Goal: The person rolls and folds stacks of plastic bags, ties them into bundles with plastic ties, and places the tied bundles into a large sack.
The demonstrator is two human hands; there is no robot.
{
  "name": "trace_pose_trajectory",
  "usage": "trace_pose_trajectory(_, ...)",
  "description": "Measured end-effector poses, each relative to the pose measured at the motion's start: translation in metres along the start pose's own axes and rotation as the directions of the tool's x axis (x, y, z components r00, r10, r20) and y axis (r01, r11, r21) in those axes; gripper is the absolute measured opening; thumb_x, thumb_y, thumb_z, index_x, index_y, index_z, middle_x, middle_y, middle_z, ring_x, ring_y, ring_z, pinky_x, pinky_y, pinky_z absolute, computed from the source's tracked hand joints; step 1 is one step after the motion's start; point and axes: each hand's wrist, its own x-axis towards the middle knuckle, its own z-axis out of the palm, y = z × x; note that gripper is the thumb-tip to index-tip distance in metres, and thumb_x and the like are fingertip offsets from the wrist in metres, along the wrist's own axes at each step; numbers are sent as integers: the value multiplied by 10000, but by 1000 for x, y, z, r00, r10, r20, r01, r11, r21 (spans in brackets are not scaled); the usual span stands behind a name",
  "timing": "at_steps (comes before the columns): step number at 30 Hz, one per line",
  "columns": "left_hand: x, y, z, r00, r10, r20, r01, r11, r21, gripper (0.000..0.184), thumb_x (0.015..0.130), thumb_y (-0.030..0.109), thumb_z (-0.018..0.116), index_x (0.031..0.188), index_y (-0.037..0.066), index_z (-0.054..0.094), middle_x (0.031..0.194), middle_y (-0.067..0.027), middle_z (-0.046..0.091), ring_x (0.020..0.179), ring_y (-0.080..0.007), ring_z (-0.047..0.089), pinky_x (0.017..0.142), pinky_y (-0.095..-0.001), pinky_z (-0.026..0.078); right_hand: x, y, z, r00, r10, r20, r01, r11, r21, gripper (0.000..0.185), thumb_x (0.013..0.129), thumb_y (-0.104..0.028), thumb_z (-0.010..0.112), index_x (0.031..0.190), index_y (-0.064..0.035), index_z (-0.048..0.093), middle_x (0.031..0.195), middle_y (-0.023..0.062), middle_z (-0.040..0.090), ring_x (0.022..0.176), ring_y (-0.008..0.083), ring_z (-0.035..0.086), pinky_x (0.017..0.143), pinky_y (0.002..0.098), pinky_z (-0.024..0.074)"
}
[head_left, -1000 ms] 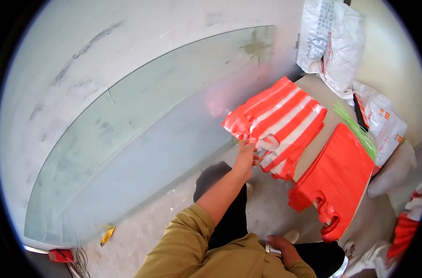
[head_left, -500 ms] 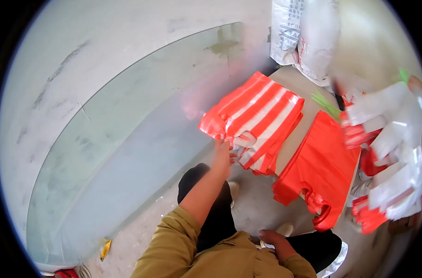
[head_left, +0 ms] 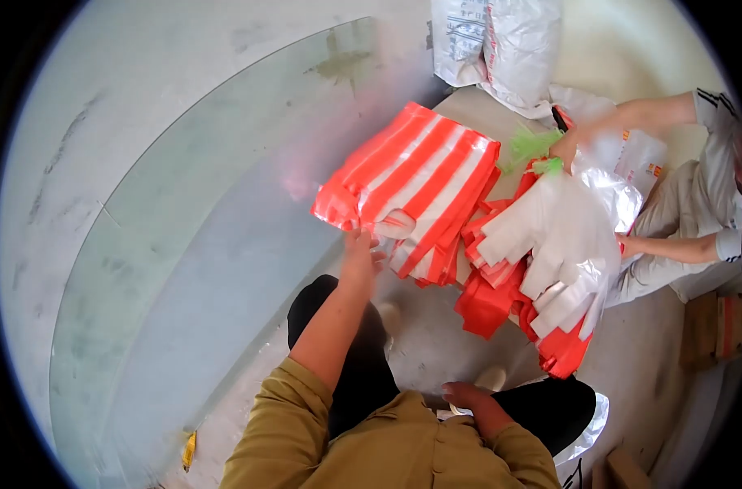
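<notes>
My left hand (head_left: 361, 248) is at the near left edge of a stack of red-and-white striped plastic bags (head_left: 420, 175), its fingertips pinching the edge of the bags. My right hand (head_left: 466, 394) rests near my right thigh, partly turned away, and what its fingers do is hard to make out. To the right of the striped stack, a bundle of white and red bags (head_left: 550, 228) lies over red bags (head_left: 489, 301), whose lower edges stick out beneath it.
Another person's hand (head_left: 573, 147) is on the bundle's top beside green strings (head_left: 530, 145); their other hand (head_left: 626, 245) is at its right side. White sacks (head_left: 521, 49) stand behind. A curved glass sheet (head_left: 183, 212) leans on the left wall. Cardboard boxes (head_left: 701, 330) sit right.
The view has shifted right. The co-worker's arms have come in from the right, and the white and red bundle now covers much of the red bags. My left hand stays at the striped stack.
</notes>
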Motion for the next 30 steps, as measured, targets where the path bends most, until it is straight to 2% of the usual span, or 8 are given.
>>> trace_pose_trajectory(15, -22, -13, 68, 985, -6, 170, -16, 991, 130, 532, 1040, 439, 476, 1412, 82, 342, 1210, -90, 483, 982, -166, 526, 787, -305, 452, -21, -63, -61, 997, -53, 48, 59, 990, -128, 491, 928, -295, 628, 1371, -98, 552, 1247, 206, 635, 1151, 390, 595, 969, 460, 485)
trace_pose_trajectory(18, -29, -11, 94, 964, 30, 265, -67, 989, 133, 542, 1041, 445, 476, 1397, 57, 351, 1233, -99, 483, 1030, -171, 526, 848, -316, 452, -35, -89, -98, 998, -62, -12, 61, 997, -52, 490, 935, -309, 583, 1389, -128, 547, 1262, 175, 630, 1161, 372, 589, 984, 455, 479)
trace_pose_trajectory(20, -28, -11, 111, 948, 29, 316, -77, 987, 139, 608, 1037, 461, 480, 1447, 39, 329, 1327, -130, 468, 1185, -208, 492, 942, -338, 436, -60, -115, -141, 974, -111, -198, 132, 986, 98, 403, 921, -234, 616, 1304, -108, 621, 1252, 160, 642, 1154, 361, 595, 984, 458, 479)
trace_pose_trajectory(22, -27, -10, 132, 936, 16, 351, -59, 992, 111, 646, 1036, 472, 478, 1482, 36, 309, 1372, -144, 455, 1269, -234, 458, 1000, -364, 420, -91, -136, -184, 880, -144, -452, 273, 933, 235, 345, 908, -194, 634, 1236, -90, 664, 1246, 154, 648, 1150, 347, 599, 985, 458, 479)
trace_pose_trajectory(24, -20, -13, 148, 916, -13, 400, -70, 979, 191, 719, 1029, 476, 488, 1544, 35, 247, 1481, -164, 393, 1403, -270, 362, 1122, -429, 331, -119, -125, -213, 561, -293, -774, 269, 949, -165, 354, 897, -110, 657, 1247, -55, 638, 1136, 184, 667, 1054, 373, 626, 917, 427, 512)
trace_pose_trajectory(26, -30, -8, 173, 901, -55, 429, -59, 967, 248, 750, 1024, 473, 495, 1564, 35, 215, 1534, -164, 352, 1439, -274, 329, 1157, -456, 292, -148, -116, -243, 280, -62, -958, 28, 998, -56, 333, 908, -85, 625, 1234, -15, 633, 1185, 175, 658, 1113, 339, 620, 984, 429, 481)
trace_pose_trajectory(28, -16, -18, 186, 883, -72, 463, -131, 911, 392, 814, 998, 468, 535, 1581, 29, 174, 1572, -167, 328, 1447, -269, 329, 1151, -417, 313, -166, -75, -267, -52, 143, -988, 40, 989, 141, 374, 938, -102, 596, 1297, 3, 593, 1293, 151, 614, 1217, 290, 571, 1075, 410, 408)
trace_pose_trajectory(30, -19, -19, 201, 879, -87, 468, -208, 814, 542, 838, 976, 465, 563, 1578, 23, 182, 1541, -166, 385, 1390, -283, 409, 1125, -393, 352, -185, -41, -287, -99, 353, -930, 165, 928, 335, 501, 966, -186, 578, 1417, 11, 489, 1453, 172, 509, 1358, 301, 468, 1140, 410, 345)
